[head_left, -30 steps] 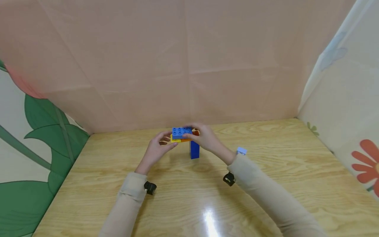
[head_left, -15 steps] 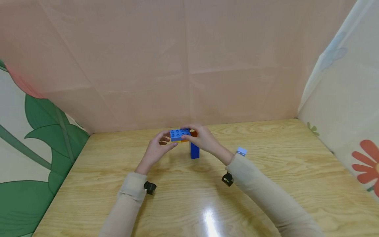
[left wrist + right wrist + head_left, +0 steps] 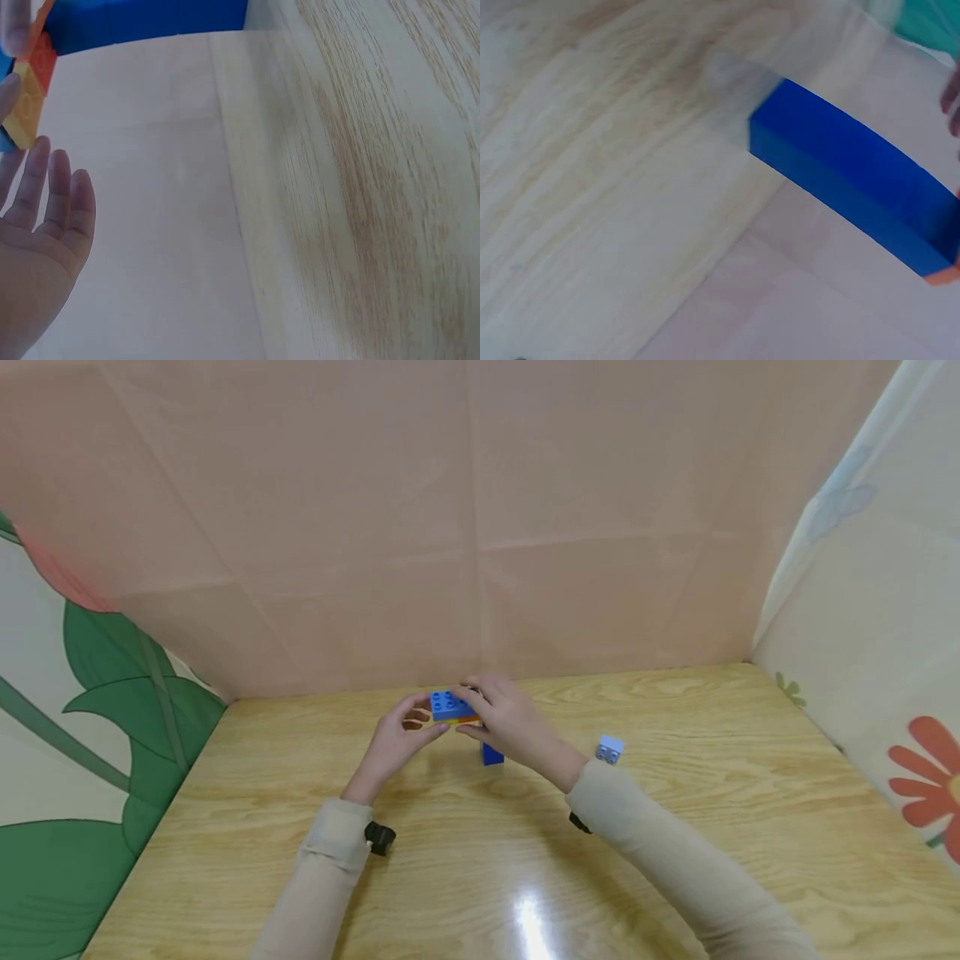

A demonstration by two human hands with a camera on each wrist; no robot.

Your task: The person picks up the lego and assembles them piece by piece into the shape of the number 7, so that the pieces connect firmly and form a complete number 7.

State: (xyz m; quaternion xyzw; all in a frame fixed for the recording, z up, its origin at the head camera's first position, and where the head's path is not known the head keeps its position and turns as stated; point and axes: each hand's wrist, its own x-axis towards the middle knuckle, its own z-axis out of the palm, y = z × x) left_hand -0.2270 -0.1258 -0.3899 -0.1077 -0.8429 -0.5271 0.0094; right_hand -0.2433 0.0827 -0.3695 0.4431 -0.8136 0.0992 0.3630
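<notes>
A dark blue column (image 3: 847,176) stands upright on the table, with an orange brick (image 3: 43,64) at its top. Beside that brick, a yellow brick (image 3: 26,105) juts out to the left. Across the yellow and orange bricks lies a lighter blue brick with studs (image 3: 444,702). My left hand (image 3: 397,737) pinches the yellow brick's left end between thumb and forefinger, its other fingers spread loosely. From the right, my right hand (image 3: 510,718) grips the blue brick, fingers over its top and thumb low near the orange brick; this hand hides part of the column.
A small light blue brick (image 3: 610,749) lies on the wooden table (image 3: 480,860) near the right sleeve, studs facing me. A pinkish cloth wall (image 3: 360,552) rises behind the table. Printed panels with leaves (image 3: 120,727) and a flower (image 3: 930,777) flank it.
The blue brick has shifted slightly left and toward me over the yellow brick. My right fingers have moved further over its top, and the thumb has dropped lower. My left hand stays in place.
</notes>
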